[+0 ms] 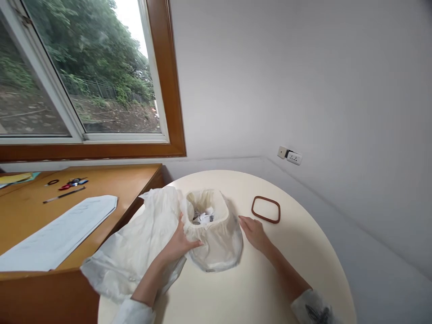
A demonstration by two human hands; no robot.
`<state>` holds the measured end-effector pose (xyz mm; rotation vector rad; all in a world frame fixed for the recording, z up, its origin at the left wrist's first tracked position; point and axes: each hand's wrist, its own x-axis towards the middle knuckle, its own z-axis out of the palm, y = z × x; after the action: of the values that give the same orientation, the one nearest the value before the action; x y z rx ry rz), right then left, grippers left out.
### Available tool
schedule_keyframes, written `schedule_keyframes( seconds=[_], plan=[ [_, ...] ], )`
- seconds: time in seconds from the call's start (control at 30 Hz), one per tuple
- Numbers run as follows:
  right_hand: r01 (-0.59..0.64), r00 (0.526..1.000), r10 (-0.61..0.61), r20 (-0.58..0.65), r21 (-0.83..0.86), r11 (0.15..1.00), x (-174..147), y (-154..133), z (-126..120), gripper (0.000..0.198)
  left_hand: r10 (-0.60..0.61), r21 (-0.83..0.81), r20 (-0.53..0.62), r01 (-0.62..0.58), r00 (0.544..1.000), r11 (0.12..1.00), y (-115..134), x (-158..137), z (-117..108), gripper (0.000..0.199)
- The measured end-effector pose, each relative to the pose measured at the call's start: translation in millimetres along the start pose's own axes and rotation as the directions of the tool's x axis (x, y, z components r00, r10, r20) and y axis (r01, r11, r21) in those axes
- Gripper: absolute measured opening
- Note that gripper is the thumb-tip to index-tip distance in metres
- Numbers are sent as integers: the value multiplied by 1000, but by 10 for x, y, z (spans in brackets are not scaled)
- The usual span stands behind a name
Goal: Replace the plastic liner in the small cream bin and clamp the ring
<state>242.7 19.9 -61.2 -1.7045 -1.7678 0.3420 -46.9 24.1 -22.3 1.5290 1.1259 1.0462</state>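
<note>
A pale wall (232, 90) stands beyond my hands, a round cream table (216, 297) beneath them. Loose white plastic (135, 252) spreads beside my left hand (180, 243), which grips the lined bin (221, 245), apparently steadying it; my right hand (255, 232), fingers extended, waits at its right, the brown frame (279, 213) just beyond.

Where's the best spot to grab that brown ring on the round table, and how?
I'd take the brown ring by its near bar, with the right hand coming from the near side. It lies flat on the round table, so pinching that slim bar, from the opening and from outside, would probably work. The right hand is also the closer one.
</note>
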Motion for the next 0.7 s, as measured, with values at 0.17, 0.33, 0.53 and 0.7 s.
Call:
schedule_keyframes(
  seconds=[0.17, 0.33, 0.53, 0.7],
  plan=[
    [43, 989, -42, 143, -5, 999, -78, -259, 68, 33, 41, 118, 114, -54, 993, 992, 171, -31, -108, 111],
    [50, 984, -43, 174, -37, 998, -59, -326, 103, 18, -67, 270, 125, 31, 990, 962, 288, -65, -362, 108],
    [4, 994, 7, 109, -96, 995, -36, -321, 147, 22, -64, 262, 164, 19, 984, 965, 460, -54, -700, 74],
    [-1, 991, 6, 134, -36, 999, 10, -301, 164, 8, -223, 391, 15, 200, 975, 898, 474, 64, -789, 51]
  ],
)
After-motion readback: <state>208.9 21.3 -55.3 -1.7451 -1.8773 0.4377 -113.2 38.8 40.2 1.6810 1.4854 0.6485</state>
